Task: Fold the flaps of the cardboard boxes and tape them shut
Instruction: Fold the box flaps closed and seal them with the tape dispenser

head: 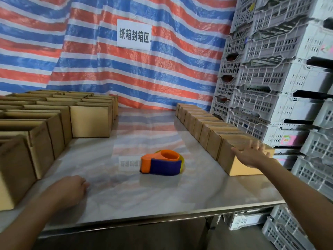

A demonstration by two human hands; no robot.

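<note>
At the right hand (252, 156), fingers spread and empty: nearest closed box (241, 166). Fingers of left hand (72, 188) curl loosely on worktop (162, 197), empty. Tape dispenser (162, 164) between them.

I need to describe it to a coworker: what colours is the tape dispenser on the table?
Orange and dark blue tape dispenser, seen in the head view.

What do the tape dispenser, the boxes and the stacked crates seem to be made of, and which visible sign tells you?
Tape dispenser: probably moulded plastic, glossy; saturated orange and blue shells with soft highlights. Boxes: cardboard, matte brown; thin flap edges, sharp folds. Stacked crates: likely plastic, pale grey, dull; regular slotted lattice walls.
</note>
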